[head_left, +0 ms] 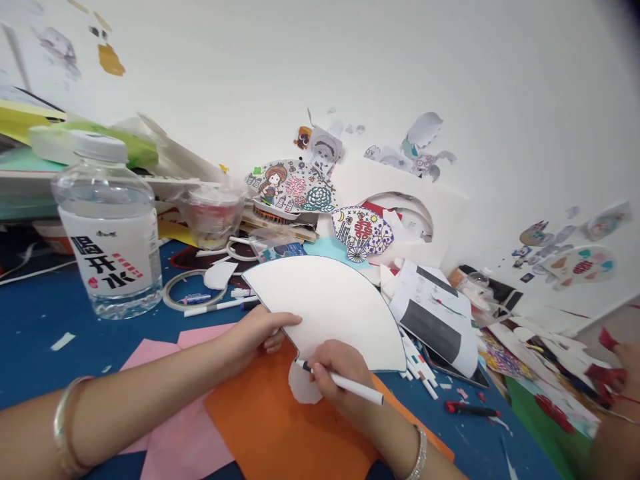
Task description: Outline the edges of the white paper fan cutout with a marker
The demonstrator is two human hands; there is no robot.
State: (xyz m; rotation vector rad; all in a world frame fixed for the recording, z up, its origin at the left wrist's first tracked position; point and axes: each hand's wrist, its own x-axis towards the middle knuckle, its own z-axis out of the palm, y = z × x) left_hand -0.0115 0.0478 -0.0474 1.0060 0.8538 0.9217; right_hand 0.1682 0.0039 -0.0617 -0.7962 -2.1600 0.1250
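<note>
I'm having the left hand [261, 333] clamp the white fan [333, 300] while the right hand [343, 370] is gripping a marker [357, 388] at its edge.

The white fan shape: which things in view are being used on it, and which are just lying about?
In use:
white fan shape, held by the left hand
marker, in the right hand, tip at the fan's narrow end

Apparently just lying about:
water bottle
tape roll
red-and-black tool
fan with a yellow moon
</note>
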